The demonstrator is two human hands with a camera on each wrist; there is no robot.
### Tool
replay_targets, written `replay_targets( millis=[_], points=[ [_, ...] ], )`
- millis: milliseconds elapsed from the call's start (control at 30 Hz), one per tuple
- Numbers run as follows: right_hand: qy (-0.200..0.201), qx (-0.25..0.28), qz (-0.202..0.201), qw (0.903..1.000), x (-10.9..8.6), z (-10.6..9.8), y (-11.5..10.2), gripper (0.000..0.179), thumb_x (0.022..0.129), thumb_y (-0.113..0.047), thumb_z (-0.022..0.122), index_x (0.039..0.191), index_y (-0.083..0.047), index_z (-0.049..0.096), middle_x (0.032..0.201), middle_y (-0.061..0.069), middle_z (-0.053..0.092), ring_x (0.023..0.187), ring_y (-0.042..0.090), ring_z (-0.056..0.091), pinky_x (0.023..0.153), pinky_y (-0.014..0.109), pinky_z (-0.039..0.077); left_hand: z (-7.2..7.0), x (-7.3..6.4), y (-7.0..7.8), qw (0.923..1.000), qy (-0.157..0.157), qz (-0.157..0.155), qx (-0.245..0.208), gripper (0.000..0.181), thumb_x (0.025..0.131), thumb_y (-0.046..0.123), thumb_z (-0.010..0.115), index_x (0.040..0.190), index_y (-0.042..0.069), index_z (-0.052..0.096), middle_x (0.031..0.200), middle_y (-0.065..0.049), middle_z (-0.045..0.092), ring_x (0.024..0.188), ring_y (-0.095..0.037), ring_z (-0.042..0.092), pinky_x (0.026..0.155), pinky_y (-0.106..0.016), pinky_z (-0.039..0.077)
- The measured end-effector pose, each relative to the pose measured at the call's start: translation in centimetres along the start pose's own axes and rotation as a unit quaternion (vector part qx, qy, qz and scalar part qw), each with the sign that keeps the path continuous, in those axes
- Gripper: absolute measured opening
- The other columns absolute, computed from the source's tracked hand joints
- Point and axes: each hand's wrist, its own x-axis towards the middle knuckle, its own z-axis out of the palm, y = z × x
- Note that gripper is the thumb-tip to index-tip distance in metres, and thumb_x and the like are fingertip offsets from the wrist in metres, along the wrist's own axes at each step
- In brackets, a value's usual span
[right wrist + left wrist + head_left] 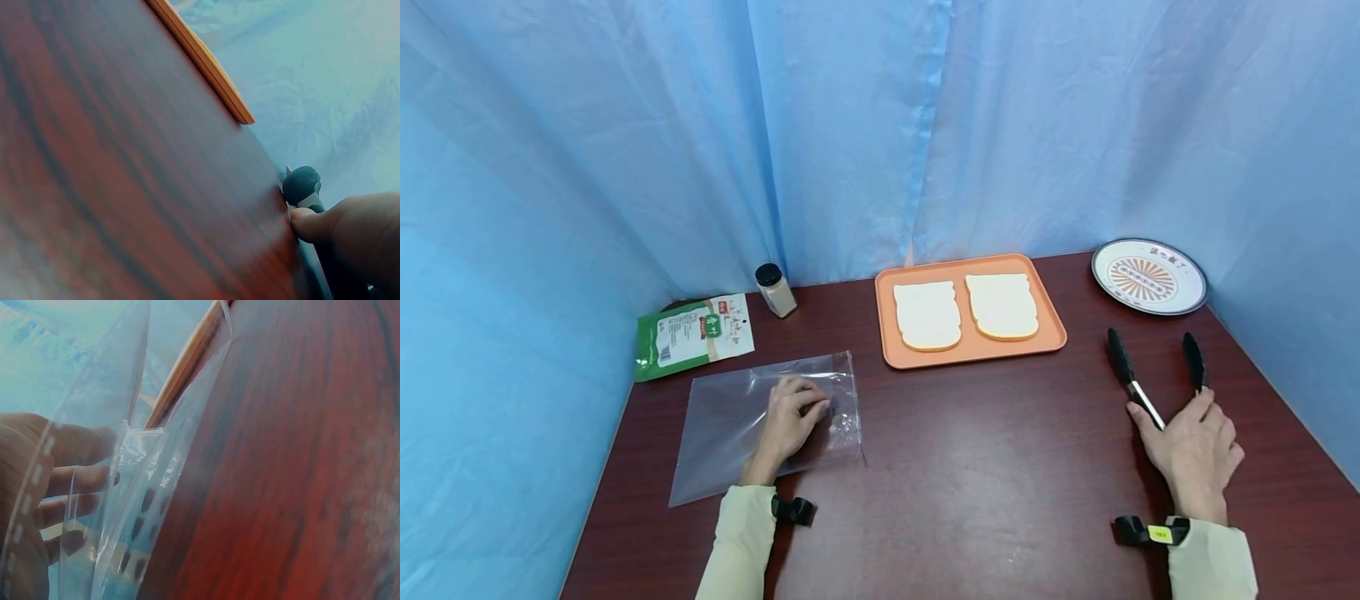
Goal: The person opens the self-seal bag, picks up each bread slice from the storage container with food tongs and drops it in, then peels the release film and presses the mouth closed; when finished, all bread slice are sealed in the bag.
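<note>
On the left of the table lies a clear plastic bag. My left hand is over its right part, fingers bent down, thumb and forefinger close together on the film. In the left wrist view, the see-through film rises around the fingers. Whether the fingertips are inside or behind it, I cannot tell. At the right, my right hand grips black-tipped metal tongs, their two arms spread. The thumb lies along the left arm, and the palm covers the handle end. A black tip shows past the thumb in the right wrist view.
An orange tray at the back holds two bread slices. A patterned plate stands beyond the tongs. Behind the bag are a green-and-white packet and a black-capped jar. Blue curtains border the table.
</note>
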Motion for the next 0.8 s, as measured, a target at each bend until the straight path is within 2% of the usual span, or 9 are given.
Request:
replay_targets(
  millis=[300, 467, 633, 800],
  points=[
    [0.020, 0.002, 0.003, 0.9998, -0.2, -0.7, -0.2, 0.116, 0.088, -0.068, 0.059, 0.152, 0.014, 0.010, 0.141, 0.047, 0.033, 0.120, 0.065, 0.034, 0.087, 0.072, 0.036, 0.0, 0.0, 0.1, 1.0000, 0.001, 0.001, 0.000, 0.004, 0.082, 0.003, 0.079, 0.086, 0.005, 0.080, 0.089, -0.009, 0.071, 0.100, -0.031, 0.061, 0.090, -0.052, 0.043],
    [0.000, 0.028, 0.015, 0.9995, -0.5, -1.6, -0.4, 0.118, 0.087, -0.071, 0.057, 0.156, 0.008, 0.003, 0.151, 0.043, 0.025, 0.123, 0.064, 0.035, 0.083, 0.073, 0.040, 0.0, 0.0, 0.1, 1.0000, 0.002, 0.002, -0.004, 0.004, 0.082, 0.003, 0.079, 0.086, 0.004, 0.080, 0.089, -0.010, 0.071, 0.100, -0.032, 0.060, 0.090, -0.052, 0.043],
    [-0.007, 0.049, 0.024, 0.9985, -0.9, -2.0, -0.9, 0.118, 0.087, -0.072, 0.055, 0.158, 0.003, -0.002, 0.157, 0.039, 0.017, 0.119, 0.066, 0.039, 0.083, 0.074, 0.040, 0.0, 0.0, 0.1, 1.0000, 0.004, 0.002, 0.001, 0.004, 0.081, 0.003, 0.080, 0.085, 0.004, 0.080, 0.089, -0.010, 0.071, 0.100, -0.031, 0.061, 0.090, -0.053, 0.043],
    [0.006, 0.054, 0.019, 0.9983, -1.1, -2.0, -1.6, 0.120, 0.084, -0.076, 0.057, 0.157, 0.004, 0.005, 0.148, 0.044, 0.028, 0.116, 0.065, 0.042, 0.086, 0.073, 0.040, -0.1, 0.1, 0.2, 1.0000, 0.006, 0.001, 0.006, 0.004, 0.081, 0.003, 0.080, 0.084, 0.005, 0.080, 0.089, -0.009, 0.071, 0.099, -0.030, 0.061, 0.090, -0.052, 0.044]
  ],
)
